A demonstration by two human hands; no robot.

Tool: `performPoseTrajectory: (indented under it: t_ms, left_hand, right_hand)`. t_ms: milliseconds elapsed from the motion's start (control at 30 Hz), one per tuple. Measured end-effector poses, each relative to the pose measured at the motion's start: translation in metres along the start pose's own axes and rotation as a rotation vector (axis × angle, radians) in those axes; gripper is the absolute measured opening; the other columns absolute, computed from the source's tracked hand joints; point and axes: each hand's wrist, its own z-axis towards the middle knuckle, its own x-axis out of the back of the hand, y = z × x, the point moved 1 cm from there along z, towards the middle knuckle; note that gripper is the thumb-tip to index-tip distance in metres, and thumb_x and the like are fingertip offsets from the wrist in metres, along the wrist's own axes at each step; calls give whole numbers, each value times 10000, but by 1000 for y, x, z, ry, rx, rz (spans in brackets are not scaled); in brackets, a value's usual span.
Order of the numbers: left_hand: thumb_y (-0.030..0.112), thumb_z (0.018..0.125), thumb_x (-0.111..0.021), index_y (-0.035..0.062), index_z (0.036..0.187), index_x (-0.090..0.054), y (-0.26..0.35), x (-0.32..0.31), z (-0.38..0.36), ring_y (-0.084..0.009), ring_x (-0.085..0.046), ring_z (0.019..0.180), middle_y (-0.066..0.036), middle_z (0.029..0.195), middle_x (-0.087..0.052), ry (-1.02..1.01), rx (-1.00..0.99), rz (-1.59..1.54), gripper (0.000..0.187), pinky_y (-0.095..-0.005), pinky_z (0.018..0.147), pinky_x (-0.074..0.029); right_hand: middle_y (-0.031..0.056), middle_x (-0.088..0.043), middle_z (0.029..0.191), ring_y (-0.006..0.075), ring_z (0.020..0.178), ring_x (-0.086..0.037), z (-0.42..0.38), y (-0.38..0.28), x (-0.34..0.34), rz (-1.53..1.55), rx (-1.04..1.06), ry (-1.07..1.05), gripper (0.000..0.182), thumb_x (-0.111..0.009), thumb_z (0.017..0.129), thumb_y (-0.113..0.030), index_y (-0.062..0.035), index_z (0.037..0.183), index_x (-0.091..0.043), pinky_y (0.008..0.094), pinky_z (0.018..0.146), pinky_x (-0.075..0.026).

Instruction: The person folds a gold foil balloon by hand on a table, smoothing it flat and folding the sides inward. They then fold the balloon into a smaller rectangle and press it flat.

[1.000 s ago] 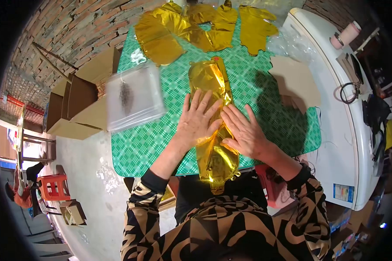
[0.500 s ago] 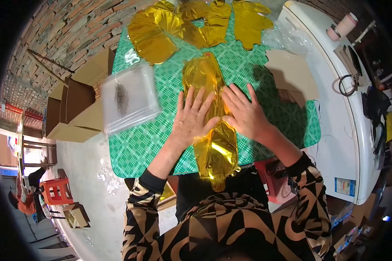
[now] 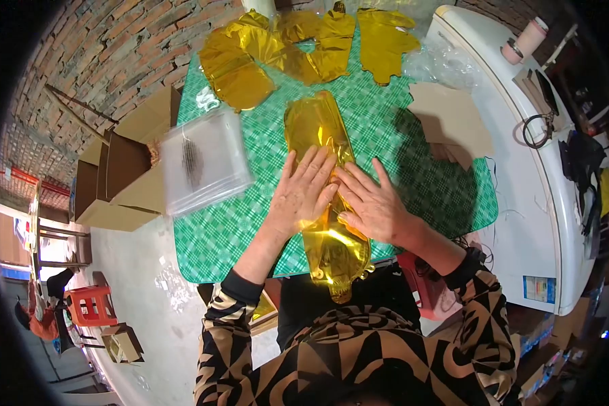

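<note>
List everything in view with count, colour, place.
Checked rectangular table: one, green-white, centre.
Long creased foil: one, gold, table centre.
Flat foil shapes: two or more, gold, far end.
Rectangular plastic bags: one stack, clear, table's left.
Flat cardboard: count unclear, brown, table's right.
Crumpled plastic film: count unclear, clear, far right.
Open cardboard boxes: at least two, brown, left.
Plastic stool: one, red-orange, left.
Boxy appliance: one, white, right.
Brick wall: one, reddish, upper left.
Patterned sleeves: two, black-tan, bottom.
Left grip: one, bare, on long foil.
Right grip: one, bare, on long foil.
</note>
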Motion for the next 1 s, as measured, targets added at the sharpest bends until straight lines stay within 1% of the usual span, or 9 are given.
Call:
performPoseTrajectory:
  t_ms: [67, 167, 200, 267, 367, 433, 633, 733, 1000]
  left_hand:
    - [419, 1124, -460, 86, 1657, -417, 0, 1, -1, -322, -279, 1632, -138, 1726, -385, -43, 0, 18, 629, -545, 1343, -129]
    - [414, 1116, -475, 90, 1645, -436, -1, -2, -1, -317, -295, 1625, -134, 1716, -401, -32, -17, 73, 621, -540, 1343, -138]
    - [415, 1110, -485, 88, 1631, -456, -3, -5, -1, -313, -310, 1617, -137, 1701, -423, -17, -32, 103, 615, -539, 1342, -144]
    - [413, 1102, -496, 93, 1619, -476, -4, -9, -2, -307, -322, 1612, -137, 1688, -443, -5, -27, 99, 608, -535, 1343, -149]
    - [408, 1095, -504, 114, 1624, -476, -1, -6, -1, -298, -317, 1616, -125, 1692, -442, -6, 6, 38, 606, -527, 1345, -146]
    - [407, 1093, -508, 111, 1622, -476, 2, -4, -1, -297, -319, 1615, -125, 1691, -443, -11, 10, 43, 607, -528, 1345, -148]
    - [382, 1090, -519, 92, 1607, -490, 2, 2, 0, -323, -344, 1598, -140, 1675, -461, 1, 7, 22, 593, -551, 1325, -187]
    - [357, 1081, -535, 96, 1640, -442, 3, 4, -1, -325, -313, 1617, -135, 1715, -408, -35, 13, 32, 624, -537, 1336, -167]
    - [403, 1087, -505, 97, 1628, -461, 0, -1, -1, -313, -309, 1617, -128, 1697, -430, -33, 1, 65, 623, -550, 1333, -163]
  right_hand:
    - [189, -555, 1568, 338, 1502, -481, 4, 2, 8, 9, 27, 36, 519, -666, 1004, -376, 38, 1315, -702, 664, 1269, -239]
    - [170, -655, 1439, 345, 1326, -639, 23, -16, 62, 385, 79, 135, 395, -681, 985, -299, 32, 1195, -733, 605, 1133, -469]
    - [161, -737, 1249, 362, 1147, -721, 31, -31, 86, 506, 163, 254, 263, -689, 956, -197, 28, 1087, -725, 515, 936, -607]
    - [194, -741, 1178, 385, 1022, -747, 36, -66, 133, 798, 430, 457, 121, -700, 942, -82, 29, 988, -685, 468, 856, -643]
    - [187, -734, 1169, 380, 1017, -741, 30, -104, 186, 962, 748, 619, 117, -698, 941, -84, 24, 984, -681, 465, 850, -634]
    - [183, -730, 1163, 376, 1014, -737, 26, -117, 205, 975, 796, 674, 114, -697, 940, -85, 20, 981, -679, 463, 846, -629]
    - [171, -715, 1145, 365, 1004, -725, 20, -125, 220, 977, 812, 724, 107, -693, 938, -89, 9, 973, -671, 457, 833, -612]
    - [164, -708, 1136, 360, 999, -719, 16, -125, 219, 980, 848, 731, 103, -691, 937, -91, 4, 969, -667, 454, 826, -603]
    - [148, -690, 1111, 346, 986, -704, 12, -121, 220, 1022, 855, 755, 94, -686, 934, -96, -10, 958, -656, 446, 809, -581]
